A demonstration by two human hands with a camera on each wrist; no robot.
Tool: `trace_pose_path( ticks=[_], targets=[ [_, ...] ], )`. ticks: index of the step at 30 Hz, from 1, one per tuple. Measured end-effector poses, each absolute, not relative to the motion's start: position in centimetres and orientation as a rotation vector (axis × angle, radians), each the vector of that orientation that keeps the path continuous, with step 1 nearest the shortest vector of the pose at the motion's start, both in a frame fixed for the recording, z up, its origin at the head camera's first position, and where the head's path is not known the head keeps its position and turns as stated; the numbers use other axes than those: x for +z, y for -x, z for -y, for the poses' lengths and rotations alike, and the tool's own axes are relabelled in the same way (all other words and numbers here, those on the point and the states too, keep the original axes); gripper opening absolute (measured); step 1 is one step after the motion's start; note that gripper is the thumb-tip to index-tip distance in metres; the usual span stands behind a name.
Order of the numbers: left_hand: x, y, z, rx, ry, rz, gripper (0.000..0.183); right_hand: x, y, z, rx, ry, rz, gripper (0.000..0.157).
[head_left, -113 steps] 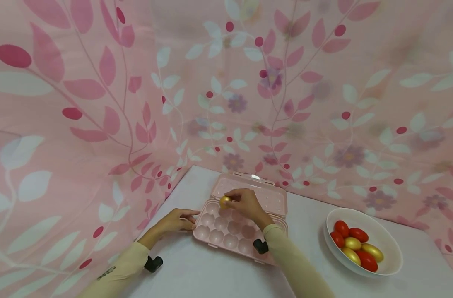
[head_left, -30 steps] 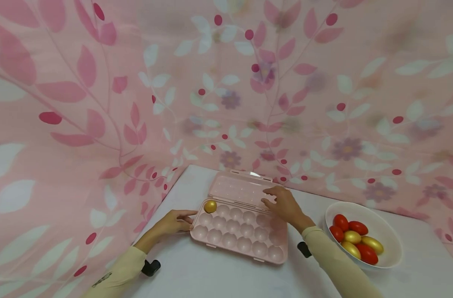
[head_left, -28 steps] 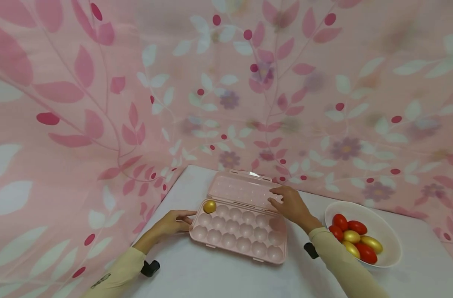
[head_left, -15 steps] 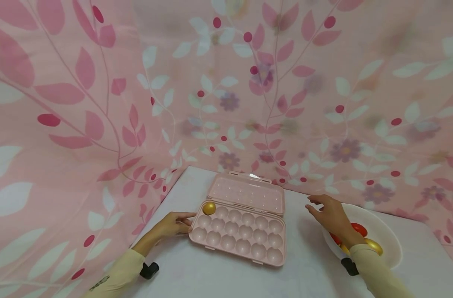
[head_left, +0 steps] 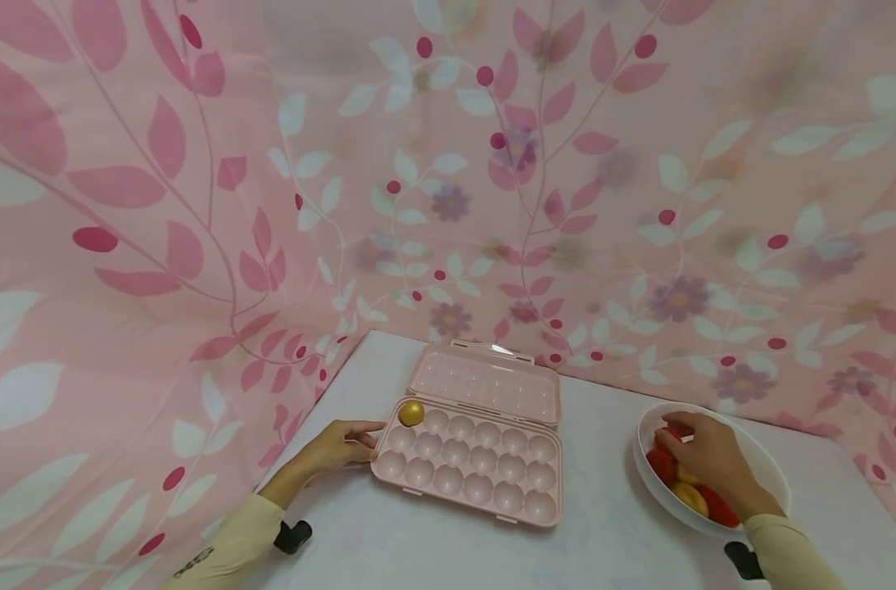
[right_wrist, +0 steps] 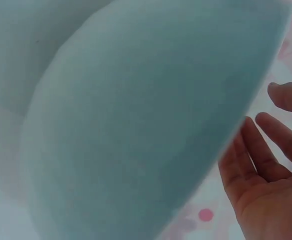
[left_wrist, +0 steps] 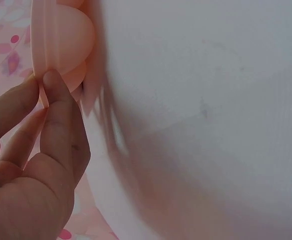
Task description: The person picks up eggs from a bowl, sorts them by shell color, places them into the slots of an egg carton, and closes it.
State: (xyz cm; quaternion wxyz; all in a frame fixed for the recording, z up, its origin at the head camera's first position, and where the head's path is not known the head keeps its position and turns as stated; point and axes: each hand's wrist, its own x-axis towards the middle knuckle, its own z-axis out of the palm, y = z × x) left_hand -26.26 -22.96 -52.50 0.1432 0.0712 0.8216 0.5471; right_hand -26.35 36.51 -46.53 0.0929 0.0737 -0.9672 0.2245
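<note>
Far L: the L hand pinched the pink egg carton by its L edge, thumb vs. fingers, prob. to stop it sliding on the counter. A gold egg sat in the back-L corner, nested so it wouldn't roll. The lid lay folded back, leaving the cups reachable. Far R: the white bowl held red eggs & gold eggs, its curve prob. bunching them. The R hand was over them, fingers loosely spread, nothing visibly gripped; contact unclear.
</note>
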Motion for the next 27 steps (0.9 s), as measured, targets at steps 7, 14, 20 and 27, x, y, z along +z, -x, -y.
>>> trace_pose_path(
  ticks=[7, 14, 20, 27],
  targets=[
    [-52.3, 26.2, 23.0, 1.582, -0.222, -2.357, 0.055, -46.7, 25.7, -38.5, 0.688, -0.068, 3.042, 0.053],
    [-52.3, 26.2, 23.0, 1.601, -0.222, -2.337, 0.055, -46.5, 25.7, -39.2, 0.767, -0.006, 3.134, 0.052],
    [-52.4, 26.2, 22.9, 1.616, -0.22, -2.318, 0.055, -46.5, 25.8, -39.3, 0.789, 0.074, 3.228, 0.051],
    [-52.2, 26.1, 22.9, 1.586, -0.195, -2.348, 0.054, -46.6, 25.6, -39.2, 0.762, 0.11, 3.306, 0.05]
  ],
)
